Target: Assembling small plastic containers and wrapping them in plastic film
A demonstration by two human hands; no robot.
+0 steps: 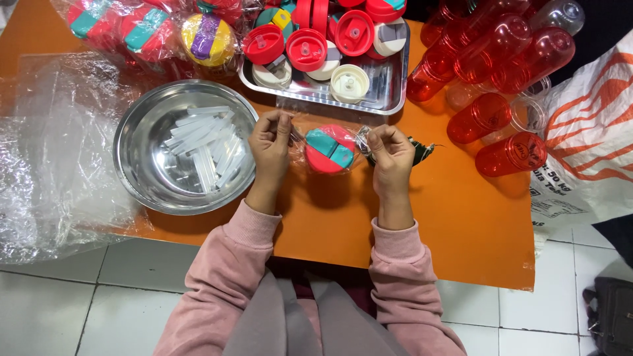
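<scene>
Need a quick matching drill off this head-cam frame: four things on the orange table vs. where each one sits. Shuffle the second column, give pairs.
Things:
1. steel bowl
2. red-and-teal lid
3. steel tray
4. red bottles

Places:
A. between the left hand and the right hand, inside a clear bag
B. far right of the table, lying on their sides
C. beside the left hand, holding clear straws
D. top centre, holding loose red and cream lids

Pairs: 1-C, 2-A, 3-D, 4-B
</scene>
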